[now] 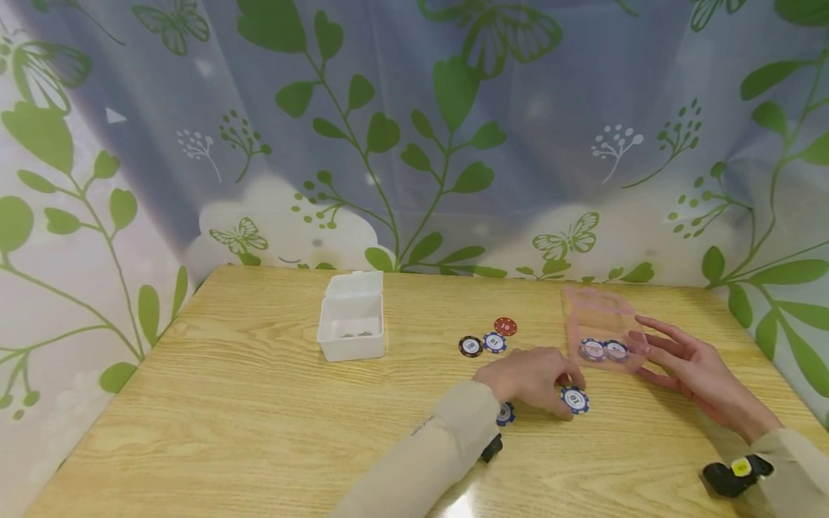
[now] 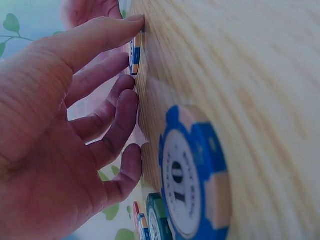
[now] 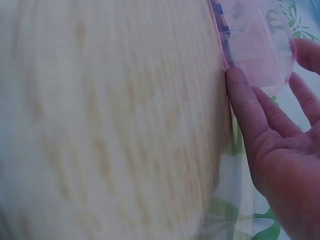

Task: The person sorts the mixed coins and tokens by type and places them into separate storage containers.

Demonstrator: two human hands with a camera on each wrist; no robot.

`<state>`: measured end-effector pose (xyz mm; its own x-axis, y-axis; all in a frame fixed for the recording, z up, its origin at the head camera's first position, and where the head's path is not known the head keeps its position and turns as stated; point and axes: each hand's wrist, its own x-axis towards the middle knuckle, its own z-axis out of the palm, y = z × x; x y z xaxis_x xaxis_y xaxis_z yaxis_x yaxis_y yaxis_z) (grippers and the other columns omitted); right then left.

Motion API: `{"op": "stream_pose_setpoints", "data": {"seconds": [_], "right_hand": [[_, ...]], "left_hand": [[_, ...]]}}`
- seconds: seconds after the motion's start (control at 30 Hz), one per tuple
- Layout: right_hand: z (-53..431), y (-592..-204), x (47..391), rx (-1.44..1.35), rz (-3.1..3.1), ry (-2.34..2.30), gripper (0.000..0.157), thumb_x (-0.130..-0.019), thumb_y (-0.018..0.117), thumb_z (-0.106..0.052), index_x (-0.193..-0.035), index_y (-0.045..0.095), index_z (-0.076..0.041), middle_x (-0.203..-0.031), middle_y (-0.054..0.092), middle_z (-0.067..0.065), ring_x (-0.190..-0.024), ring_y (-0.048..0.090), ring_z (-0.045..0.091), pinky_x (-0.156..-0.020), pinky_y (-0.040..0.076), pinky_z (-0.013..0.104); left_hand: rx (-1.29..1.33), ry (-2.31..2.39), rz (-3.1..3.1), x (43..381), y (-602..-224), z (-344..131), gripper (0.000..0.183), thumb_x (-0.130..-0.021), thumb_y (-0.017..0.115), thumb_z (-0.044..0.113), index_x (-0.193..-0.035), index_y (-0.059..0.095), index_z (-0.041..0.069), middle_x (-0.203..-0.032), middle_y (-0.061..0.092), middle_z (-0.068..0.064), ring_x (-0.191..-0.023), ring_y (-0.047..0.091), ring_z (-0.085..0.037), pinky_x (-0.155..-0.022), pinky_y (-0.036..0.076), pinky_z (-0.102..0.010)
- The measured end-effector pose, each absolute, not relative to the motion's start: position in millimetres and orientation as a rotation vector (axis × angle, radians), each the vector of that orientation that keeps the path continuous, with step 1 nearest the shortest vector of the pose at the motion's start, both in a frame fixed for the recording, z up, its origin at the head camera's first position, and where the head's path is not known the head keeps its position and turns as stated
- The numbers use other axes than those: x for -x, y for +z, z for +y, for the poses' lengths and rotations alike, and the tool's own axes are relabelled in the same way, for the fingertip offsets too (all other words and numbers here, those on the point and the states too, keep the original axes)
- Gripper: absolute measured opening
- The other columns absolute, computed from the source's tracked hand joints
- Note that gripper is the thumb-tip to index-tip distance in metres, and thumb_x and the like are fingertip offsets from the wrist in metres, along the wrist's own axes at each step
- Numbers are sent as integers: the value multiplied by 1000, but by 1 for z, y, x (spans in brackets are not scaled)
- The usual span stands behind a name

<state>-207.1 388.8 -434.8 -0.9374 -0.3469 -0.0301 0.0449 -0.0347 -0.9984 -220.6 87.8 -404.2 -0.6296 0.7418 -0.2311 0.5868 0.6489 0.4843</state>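
Note:
With thumb and index finger my left hand [image 1: 532, 380] pinches a blue-and-white poker chip [image 1: 575, 400] marked 10, low over the wooden table. Behind its wrist lies another blue poker chip [image 1: 506, 414], partly covered by the sleeve; it looms large as a blue chip [image 2: 192, 172] in the left wrist view. My right hand [image 1: 696, 367] touches the right side of a clear pink box [image 1: 570, 324], its fingers mostly straight and spread. Two blue chips [image 1: 604, 350] show through the box's front wall. The lid appears raised at the back.
A white box [image 1: 352, 349] with its lid up stands left of centre, with small objects inside. Between the boxes lie a black chip [image 1: 470, 347], a blue chip [image 1: 495, 342] and a red chip [image 1: 505, 326]. A patterned curtain [image 1: 414, 144] hangs behind the table [image 1: 259, 432].

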Motion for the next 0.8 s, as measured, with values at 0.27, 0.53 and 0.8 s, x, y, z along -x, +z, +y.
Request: {"op": "stream_pose_setpoints", "data": {"seconds": [0.27, 0.53, 0.8], "right_hand": [[389, -435, 207, 320, 1957, -2060, 55, -107, 46, 0, -157, 40, -24, -132, 67, -20, -115, 68, 0, -85, 60, 27], [388, -434, 207, 323, 1964, -2054, 55, -107, 46, 0, -157, 40, -24, -132, 66, -20, -114, 68, 0, -85, 60, 26], [389, -433, 207, 307, 1997, -2025, 56, -107, 47, -1, -157, 39, -24, -132, 66, -22, -114, 67, -2, -85, 60, 26]], "left_hand": [[-978, 509, 2463, 220, -402, 91, 39, -82, 86, 35, -118, 70, 38, -105, 59, 22, -97, 54, 5, -83, 44, -17], [-934, 500, 2479, 220, -402, 92, 32, -80, 87, 38, -106, 68, 38, -103, 57, 22, -94, 53, 5, -86, 44, -19], [-959, 477, 2504, 219, -404, 92, 36, -78, 88, 37, -104, 62, 36, -96, 55, 20, -87, 52, 3, -81, 42, -20]]}}
